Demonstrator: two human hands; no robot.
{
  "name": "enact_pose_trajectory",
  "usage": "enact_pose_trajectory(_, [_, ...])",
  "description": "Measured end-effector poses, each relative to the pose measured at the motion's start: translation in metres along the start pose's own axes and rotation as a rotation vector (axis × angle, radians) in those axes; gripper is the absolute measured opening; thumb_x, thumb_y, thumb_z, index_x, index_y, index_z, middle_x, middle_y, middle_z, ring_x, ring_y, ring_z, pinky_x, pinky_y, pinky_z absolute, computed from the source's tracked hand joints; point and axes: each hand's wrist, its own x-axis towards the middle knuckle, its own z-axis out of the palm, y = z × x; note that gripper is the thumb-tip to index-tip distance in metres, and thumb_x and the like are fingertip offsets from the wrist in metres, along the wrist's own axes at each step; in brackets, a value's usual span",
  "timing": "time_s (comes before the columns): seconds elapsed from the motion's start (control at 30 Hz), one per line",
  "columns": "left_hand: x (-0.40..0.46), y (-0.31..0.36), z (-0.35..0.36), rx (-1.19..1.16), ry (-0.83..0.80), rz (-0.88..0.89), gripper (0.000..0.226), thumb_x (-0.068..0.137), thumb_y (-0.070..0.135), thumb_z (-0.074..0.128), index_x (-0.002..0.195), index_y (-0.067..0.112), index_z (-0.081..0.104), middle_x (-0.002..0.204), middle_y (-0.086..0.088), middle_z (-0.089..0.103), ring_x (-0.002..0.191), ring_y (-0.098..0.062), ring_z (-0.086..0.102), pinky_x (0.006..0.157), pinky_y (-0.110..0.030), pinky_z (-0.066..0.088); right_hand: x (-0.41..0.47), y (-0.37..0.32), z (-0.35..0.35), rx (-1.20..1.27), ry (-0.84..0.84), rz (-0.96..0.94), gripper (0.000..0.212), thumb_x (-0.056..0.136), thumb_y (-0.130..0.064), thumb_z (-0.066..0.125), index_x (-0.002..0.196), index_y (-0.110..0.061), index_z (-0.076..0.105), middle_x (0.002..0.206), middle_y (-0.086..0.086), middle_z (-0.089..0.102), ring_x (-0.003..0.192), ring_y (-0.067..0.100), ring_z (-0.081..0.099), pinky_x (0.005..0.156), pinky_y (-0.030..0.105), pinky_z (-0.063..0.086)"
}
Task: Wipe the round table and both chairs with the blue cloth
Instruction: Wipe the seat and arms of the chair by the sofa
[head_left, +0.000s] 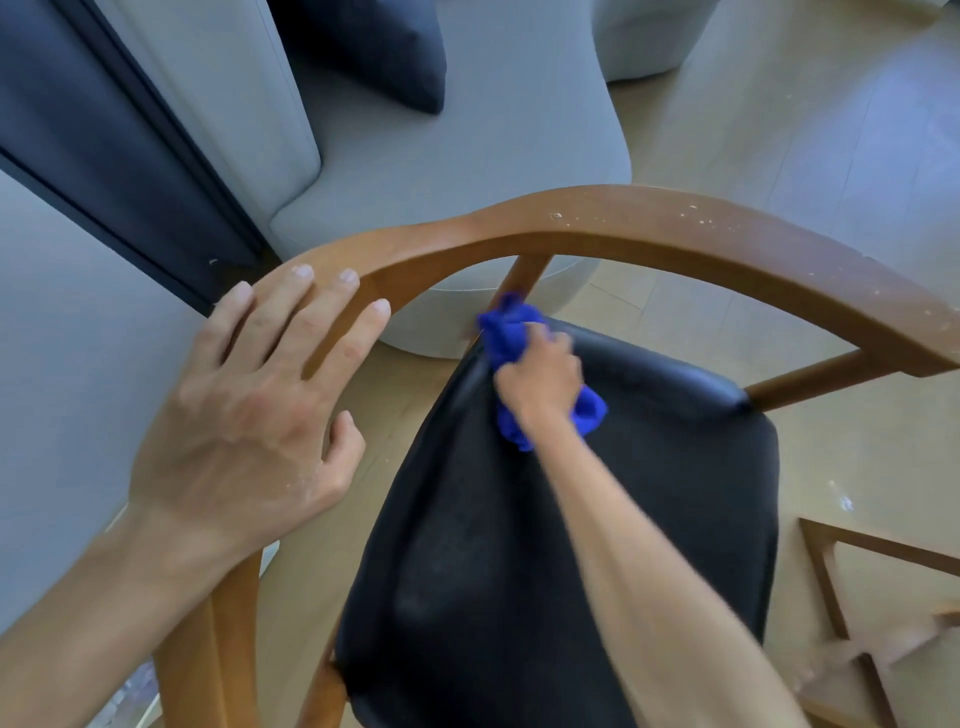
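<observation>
Two hands: grey sofa behind chair.

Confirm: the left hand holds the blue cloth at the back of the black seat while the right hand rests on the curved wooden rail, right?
Not quite: the hands are swapped. In the head view, the right hand holds the blue cloth at the back of the black seat, while the left hand rests on the curved wooden rail.

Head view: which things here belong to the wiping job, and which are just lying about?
Job:
- blue cloth, bunched in the right hand
- chair, with its black seat under the cloth
- left hand, resting flat on the chair's curved rail

Lying about:
- grey sofa
- dark cushion
- wooden frame at lower right, too cropped to identify
</observation>
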Motion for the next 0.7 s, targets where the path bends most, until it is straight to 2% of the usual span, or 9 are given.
enact_pose_trajectory(0.07, [0.000, 0.000, -0.002, -0.002, -0.017, -0.006, 0.068, 0.080, 0.026, 0.044, 0.146, 0.012, 0.040, 0.152, -0.015, 0.037, 0.141, -0.035, 0.033, 0.115, -0.053, 0.026, -0.036, -0.048, 0.035, -0.148, -0.127, -0.321, 0.034, 0.086, -0.023, 0.060, 0.117, -0.015, 0.050, 0.117, 0.013, 0.048, 0.101, 0.035, 0.050, 0.071, 0.037, 0.040])
enact_pose_trajectory(0.13, [-0.001, 0.000, -0.003, -0.004, -0.029, -0.013, 0.069, 0.079, 0.024, 0.045, 0.146, 0.011, 0.040, 0.153, -0.014, 0.036, 0.141, -0.034, 0.034, 0.115, -0.053, 0.026, -0.079, -0.069, 0.062, -0.327, -0.252, -0.633, 0.027, 0.088, -0.030, 0.060, 0.110, -0.015, 0.054, 0.111, 0.009, 0.052, 0.095, 0.031, 0.050, 0.067, 0.035, 0.036])
enact_pose_trajectory(0.17, [-0.001, 0.001, -0.004, -0.006, -0.034, -0.016, 0.069, 0.078, 0.024, 0.046, 0.146, 0.011, 0.040, 0.153, -0.013, 0.036, 0.141, -0.033, 0.034, 0.115, -0.052, 0.026, -0.094, -0.069, 0.070, -0.413, -0.284, -0.752, 0.024, 0.089, -0.028, 0.059, 0.108, -0.014, 0.056, 0.109, 0.008, 0.054, 0.094, 0.030, 0.050, 0.067, 0.035, 0.036])
enact_pose_trajectory(0.23, [-0.001, 0.000, -0.004, -0.006, -0.046, -0.015, 0.070, 0.078, 0.024, 0.045, 0.146, 0.012, 0.039, 0.153, -0.013, 0.036, 0.141, -0.033, 0.034, 0.116, -0.052, 0.025, -0.100, -0.060, 0.069, -0.438, -0.276, -0.847, 0.023, 0.087, -0.026, 0.059, 0.107, -0.014, 0.058, 0.107, 0.008, 0.054, 0.094, 0.030, 0.049, 0.068, 0.036, 0.036])
enact_pose_trajectory(0.3, [-0.002, -0.003, -0.003, -0.006, -0.054, -0.014, 0.069, 0.079, 0.025, 0.043, 0.147, 0.012, 0.038, 0.154, -0.013, 0.035, 0.142, -0.033, 0.033, 0.116, -0.051, 0.025, -0.078, -0.047, 0.054, -0.363, -0.215, -0.819, 0.028, 0.084, -0.025, 0.062, 0.110, -0.016, 0.058, 0.111, 0.009, 0.052, 0.097, 0.032, 0.050, 0.067, 0.036, 0.035])
enact_pose_trajectory(0.4, [-0.002, -0.004, -0.003, -0.022, -0.060, -0.022, 0.069, 0.080, 0.025, 0.043, 0.147, 0.012, 0.038, 0.153, -0.013, 0.036, 0.142, -0.033, 0.032, 0.116, -0.052, 0.024, -0.026, -0.007, 0.011, -0.325, -0.091, -0.620, 0.040, 0.081, -0.015, 0.057, 0.120, -0.023, 0.055, 0.117, 0.005, 0.051, 0.098, 0.031, 0.049, 0.067, 0.035, 0.037])
enact_pose_trajectory(0.5, [-0.001, -0.001, -0.004, -0.031, -0.059, -0.024, 0.068, 0.080, 0.026, 0.044, 0.147, 0.012, 0.039, 0.153, -0.013, 0.037, 0.141, -0.033, 0.033, 0.116, -0.053, 0.024, 0.005, 0.064, -0.033, -0.382, 0.032, -0.425, 0.051, 0.078, -0.009, 0.055, 0.126, -0.025, 0.054, 0.122, 0.005, 0.052, 0.103, 0.032, 0.049, 0.075, 0.037, 0.045])
enact_pose_trajectory(0.63, [-0.001, -0.002, -0.004, -0.022, -0.058, -0.015, 0.068, 0.081, 0.027, 0.043, 0.147, 0.011, 0.039, 0.152, -0.015, 0.037, 0.141, -0.035, 0.033, 0.115, -0.054, 0.025, -0.011, 0.146, -0.060, -0.198, 0.103, -0.049, 0.054, 0.079, -0.004, 0.057, 0.131, -0.020, 0.053, 0.127, 0.012, 0.051, 0.105, 0.038, 0.047, 0.081, 0.042, 0.047])
enact_pose_trajectory(0.7, [-0.002, -0.001, -0.003, -0.011, -0.047, -0.012, 0.067, 0.081, 0.026, 0.042, 0.146, 0.011, 0.039, 0.151, -0.015, 0.038, 0.140, -0.035, 0.034, 0.115, -0.053, 0.025, -0.045, 0.150, -0.053, -0.191, 0.096, -0.048, 0.053, 0.075, -0.004, 0.060, 0.126, -0.019, 0.057, 0.123, 0.010, 0.052, 0.098, 0.037, 0.048, 0.074, 0.041, 0.049])
